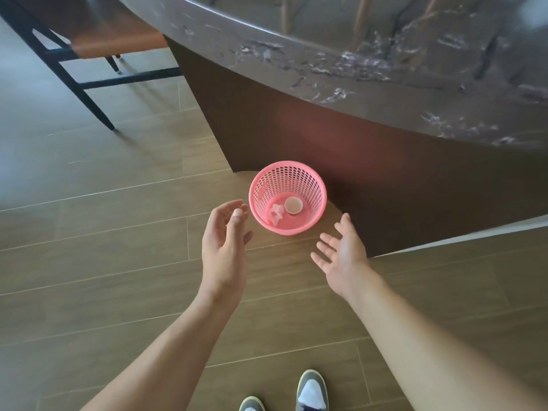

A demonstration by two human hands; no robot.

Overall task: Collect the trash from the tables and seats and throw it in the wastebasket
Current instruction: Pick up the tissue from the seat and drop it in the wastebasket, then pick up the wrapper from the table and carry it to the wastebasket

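Both bare forearms reach forward and down. The left hand (224, 244) hangs with fingers loosely curled, holding nothing. The right hand (344, 252) turns palm up, fingers spread.

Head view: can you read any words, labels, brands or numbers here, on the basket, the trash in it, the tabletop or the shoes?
No text can be read in this view.
Pink wastebasket: plain mesh, no label showing.
Cup in it: no print visible.
Crumpled scrap beside the cup: no print visible.
Marble tabletop: veining only.
Shoes: no logo legible.
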